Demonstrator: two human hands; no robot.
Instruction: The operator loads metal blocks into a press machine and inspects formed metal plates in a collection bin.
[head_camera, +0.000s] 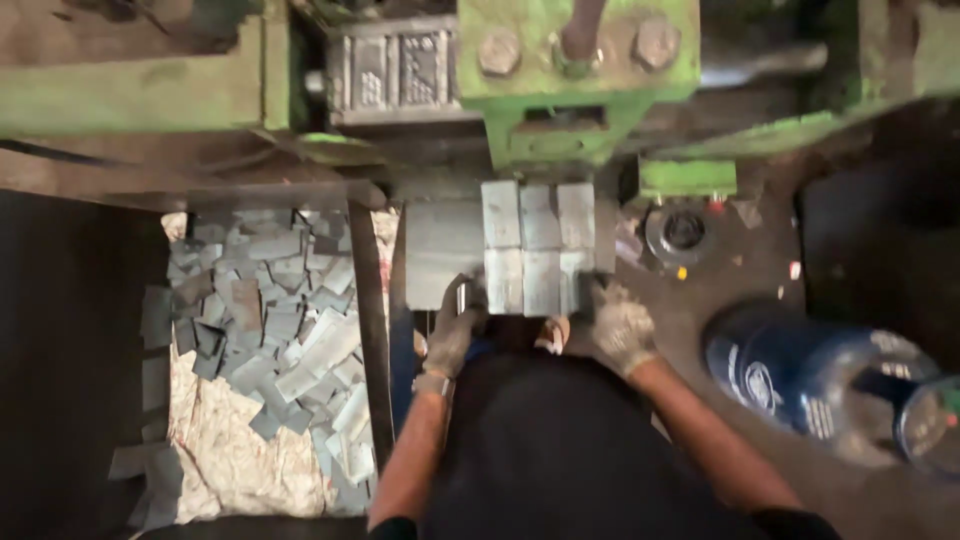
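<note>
At the centre of the frame, a person's two gloved hands rest at the near edge of a grey metal plate (440, 250) lying on the bed of a green press (575, 60). Six lighter rectangular metal pieces (538, 250) sit on the plate in two rows of three, touching one another. Left hand (452, 330) curls its fingers over the plate's lower edge, pinching it. Right hand (620, 325) presses against the lower right corner of the pieces; whether it grips them cannot be told. Lower left, a bin (372, 300) holds a heap of similar cut metal pieces (275, 320). Lower right stands a blue bottle (800, 375).
</note>
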